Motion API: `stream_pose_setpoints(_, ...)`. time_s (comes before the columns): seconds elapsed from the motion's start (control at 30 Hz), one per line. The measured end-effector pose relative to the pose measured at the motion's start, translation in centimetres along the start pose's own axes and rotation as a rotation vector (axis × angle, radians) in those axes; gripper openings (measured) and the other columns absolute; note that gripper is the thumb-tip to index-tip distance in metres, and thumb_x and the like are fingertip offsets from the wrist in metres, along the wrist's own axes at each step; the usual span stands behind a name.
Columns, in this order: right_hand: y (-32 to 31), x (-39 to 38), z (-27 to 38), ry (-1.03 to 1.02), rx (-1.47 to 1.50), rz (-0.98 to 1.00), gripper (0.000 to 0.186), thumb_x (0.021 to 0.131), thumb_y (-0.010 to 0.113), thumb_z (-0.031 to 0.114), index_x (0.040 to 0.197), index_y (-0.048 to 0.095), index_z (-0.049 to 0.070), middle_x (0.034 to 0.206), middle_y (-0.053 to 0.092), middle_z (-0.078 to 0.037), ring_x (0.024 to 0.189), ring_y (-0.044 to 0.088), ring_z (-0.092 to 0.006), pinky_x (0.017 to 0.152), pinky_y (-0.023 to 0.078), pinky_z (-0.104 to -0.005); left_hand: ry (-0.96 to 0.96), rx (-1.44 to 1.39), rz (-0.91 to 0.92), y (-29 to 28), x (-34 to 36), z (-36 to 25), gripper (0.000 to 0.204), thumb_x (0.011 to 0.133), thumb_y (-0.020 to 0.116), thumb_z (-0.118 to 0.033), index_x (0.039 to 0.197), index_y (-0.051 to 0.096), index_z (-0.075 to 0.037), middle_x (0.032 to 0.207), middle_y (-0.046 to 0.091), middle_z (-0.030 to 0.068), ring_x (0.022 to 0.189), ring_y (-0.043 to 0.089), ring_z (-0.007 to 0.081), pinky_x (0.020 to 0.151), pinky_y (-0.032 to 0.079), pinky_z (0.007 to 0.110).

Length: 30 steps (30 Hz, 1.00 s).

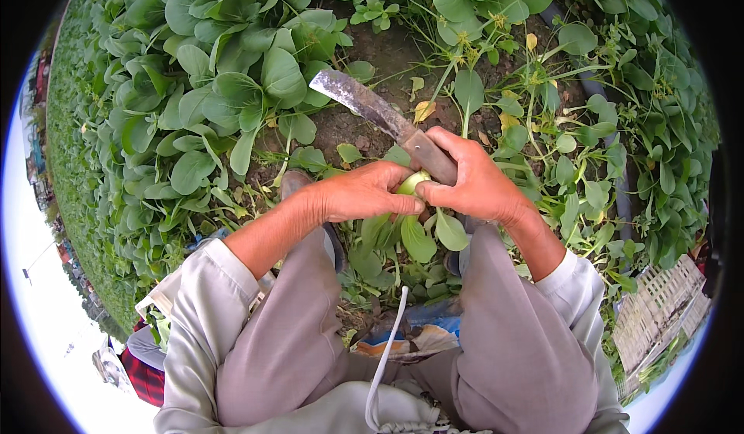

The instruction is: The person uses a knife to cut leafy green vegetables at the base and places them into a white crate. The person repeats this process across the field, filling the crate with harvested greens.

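Note:
My left hand (358, 193) is closed around a bok choy (414, 183), with its pale green base up between my thumbs and its leaves hanging down. In my right hand (482, 180) is a knife (372, 112) with a wooden handle and a worn, dirt-stained blade pointing up and to the left. My right thumb presses against the base of the bok choy. Both hands meet in front of my knees, above the planted ground.
Dense leafy greens (225, 70) grow at the left and far side. A grey hose (620, 174) runs along the right. Pale plastic crates (659, 314) stand at the lower right. Beneath me lies a blue and orange sack (422, 329). A person in red plaid (143, 376) is at the lower left.

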State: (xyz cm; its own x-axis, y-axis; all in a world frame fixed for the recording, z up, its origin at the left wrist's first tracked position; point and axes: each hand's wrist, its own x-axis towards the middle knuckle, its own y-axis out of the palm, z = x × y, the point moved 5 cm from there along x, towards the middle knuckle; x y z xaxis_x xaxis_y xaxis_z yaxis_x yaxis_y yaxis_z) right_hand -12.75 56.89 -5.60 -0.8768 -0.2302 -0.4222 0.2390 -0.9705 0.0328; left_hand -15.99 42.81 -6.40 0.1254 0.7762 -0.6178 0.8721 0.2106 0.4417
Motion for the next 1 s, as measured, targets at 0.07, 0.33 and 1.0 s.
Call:
stream_pose_setpoints(0.07,-0.3,0.0,-0.8,0.061,-0.007,0.046,0.037,0.071,0.065,0.015,0.105,0.056,0.003,0.088,0.057,-0.003,0.077,0.053,-0.0115,0.07,0.046,-0.0286,-0.016,-0.039,-0.043,0.0,0.0,0.7,0.027,0.096,0.055,-0.018,0.112,0.059,0.002,0.101,0.067,0.0078,0.098,0.062,0.0151,0.091,0.048,0.033)
stream_pose_setpoints(0.33,0.5,0.7,-3.3,0.138,-0.069,0.168,0.033,0.071,0.064,0.011,0.102,0.056,0.002,0.078,0.053,-0.003,0.069,0.048,-0.0102,0.062,0.043,-0.0278,-0.131,0.321,-0.346,-0.2,-1.4,1.3,0.019,0.091,0.054,-0.013,0.103,0.057,0.002,0.091,0.067,0.0119,0.083,0.068,0.0187,0.077,0.052,0.035)
stream_pose_setpoints(1.0,-1.5,1.9,-1.8,-0.285,-0.404,-0.349,0.03,0.091,0.063,0.027,0.107,0.061,0.001,0.093,0.062,-0.018,0.082,0.062,-0.0353,0.073,0.05,-0.0392,-0.427,1.647,-0.771,-14.1,-5.7,-4.6,0.027,0.076,0.062,-0.006,0.103,0.06,-0.006,0.12,0.056,0.0208,0.084,0.068,0.0325,0.07,0.055,0.042)
